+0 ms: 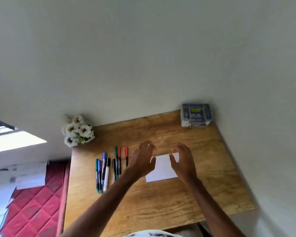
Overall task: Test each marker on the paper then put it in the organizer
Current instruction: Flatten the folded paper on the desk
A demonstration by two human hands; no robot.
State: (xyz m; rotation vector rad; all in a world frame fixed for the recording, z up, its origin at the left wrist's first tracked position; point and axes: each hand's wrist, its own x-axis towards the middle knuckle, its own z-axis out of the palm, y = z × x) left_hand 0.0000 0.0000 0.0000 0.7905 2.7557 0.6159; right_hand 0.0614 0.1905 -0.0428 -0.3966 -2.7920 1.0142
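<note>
**Wooden desk: both hands hovering open over the paper**

Wood-grain brown tabletop (161,202) is carrying a loose row of slim felt-tip markers (116,159) with green, blue, red and black caps. They are lying flat, left of a white rectangular sheet of paper (162,170). Their long axes are running roughly parallel, from the person towards the wall; one red-capped marker (126,156) is lying nearest the sheet. Any print on the barrels is too blurred to read.

The left hand (142,161) and right hand (183,163) are hovering above the paper's two short edges. Fingers are spread and loosely bent, gripping nothing.

A grey plastic compartment organizer (196,115) is sitting at the far right corner against the wall, well apart from the markers; a yellow-green patch inside is showing no legible writing. White artificial flowers (78,132) are standing at the far left corner. A red quilted mattress (32,211) beside the desk is holding loose white sheets (31,175).
</note>
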